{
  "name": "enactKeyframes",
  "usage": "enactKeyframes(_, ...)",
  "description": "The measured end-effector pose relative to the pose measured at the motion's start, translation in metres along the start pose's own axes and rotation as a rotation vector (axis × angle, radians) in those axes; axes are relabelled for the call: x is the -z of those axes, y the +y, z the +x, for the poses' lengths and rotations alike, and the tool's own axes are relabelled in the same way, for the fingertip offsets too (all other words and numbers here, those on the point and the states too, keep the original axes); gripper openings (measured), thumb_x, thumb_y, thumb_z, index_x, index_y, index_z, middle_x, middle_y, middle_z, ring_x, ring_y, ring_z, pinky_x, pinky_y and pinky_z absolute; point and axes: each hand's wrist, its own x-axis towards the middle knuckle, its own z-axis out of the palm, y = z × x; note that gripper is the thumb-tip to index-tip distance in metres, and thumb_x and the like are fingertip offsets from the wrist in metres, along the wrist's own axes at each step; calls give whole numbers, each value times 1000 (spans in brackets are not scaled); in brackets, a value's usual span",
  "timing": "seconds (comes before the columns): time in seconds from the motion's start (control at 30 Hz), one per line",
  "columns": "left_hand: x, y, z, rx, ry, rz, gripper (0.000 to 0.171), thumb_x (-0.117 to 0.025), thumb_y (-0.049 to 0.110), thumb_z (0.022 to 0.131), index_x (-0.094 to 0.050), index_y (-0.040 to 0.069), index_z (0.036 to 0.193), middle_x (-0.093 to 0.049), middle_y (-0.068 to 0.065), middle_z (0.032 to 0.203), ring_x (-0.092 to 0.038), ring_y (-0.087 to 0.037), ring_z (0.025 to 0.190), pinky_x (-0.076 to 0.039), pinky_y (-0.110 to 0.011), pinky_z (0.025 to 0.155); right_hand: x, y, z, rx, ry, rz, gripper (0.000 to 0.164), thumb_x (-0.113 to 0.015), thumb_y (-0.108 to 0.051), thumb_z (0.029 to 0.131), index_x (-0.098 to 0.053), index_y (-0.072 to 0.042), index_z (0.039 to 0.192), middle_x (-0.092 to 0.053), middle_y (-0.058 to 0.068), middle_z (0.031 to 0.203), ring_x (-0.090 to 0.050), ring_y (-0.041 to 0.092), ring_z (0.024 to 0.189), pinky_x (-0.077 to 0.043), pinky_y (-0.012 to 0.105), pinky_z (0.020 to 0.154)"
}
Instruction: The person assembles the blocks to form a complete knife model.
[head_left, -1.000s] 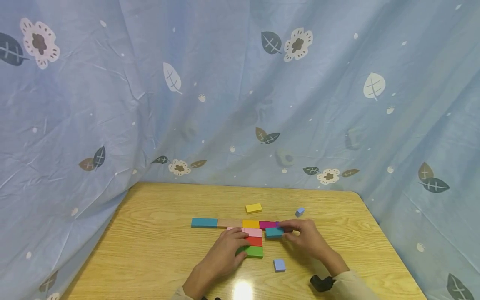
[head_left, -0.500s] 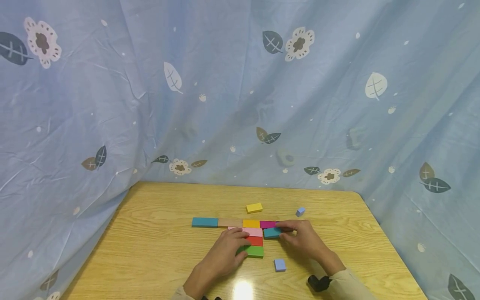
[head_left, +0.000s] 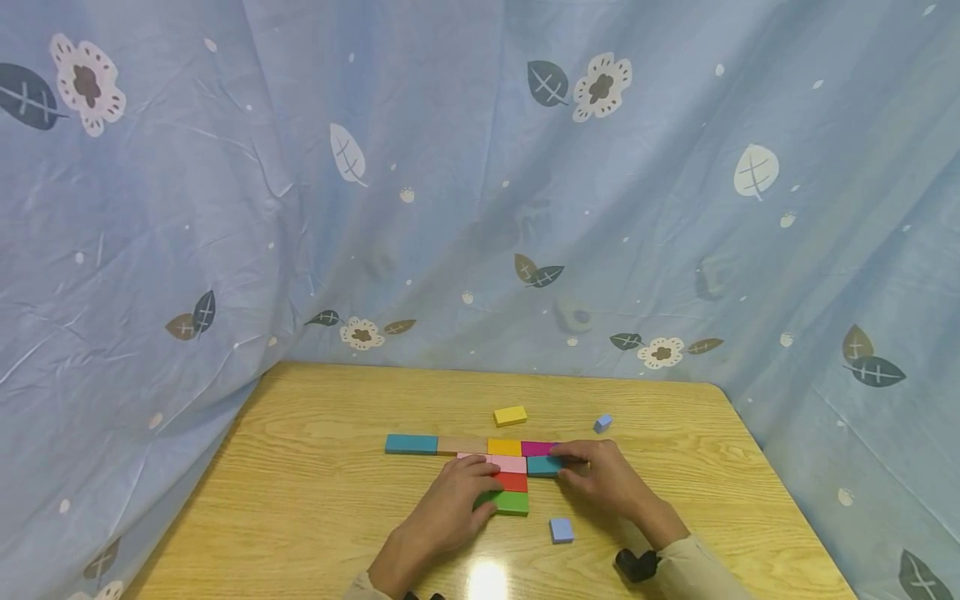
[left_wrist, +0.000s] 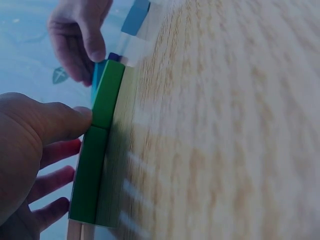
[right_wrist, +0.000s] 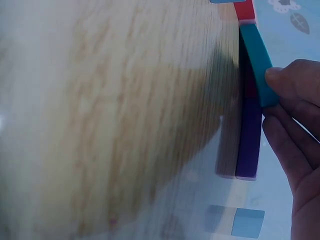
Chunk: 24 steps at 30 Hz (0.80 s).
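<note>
Fingers (right_wrist: 282,131) — right hand (head_left: 606,475) — pinch teal block (right_wrist: 257,57); left hand (head_left: 448,500), fingers spread, touches green block (left_wrist: 110,90).

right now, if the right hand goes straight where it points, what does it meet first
The teal block in the right hand would likely meet the nearer pink block first; whether they touch is unclear.

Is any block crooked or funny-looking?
Yes, a little: the teal block in the right hand slants in the right wrist view, not lined up with the purple block. I see nothing broken.
</note>
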Motion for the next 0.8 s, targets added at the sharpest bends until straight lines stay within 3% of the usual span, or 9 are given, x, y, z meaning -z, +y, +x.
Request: enactKeyframes(0.8, 2, 1, 0, 13, -9, -12, 26, -76, 24, 103, -82, 20, 128, -71, 1, 148, -58, -27, 148, -43, -54, 129, -6, -2, 2, -33, -5, -50, 32, -87, -5, 90, -82, -13, 121, -82, 3, 122, -78, 23, 115, -66, 45, 101)
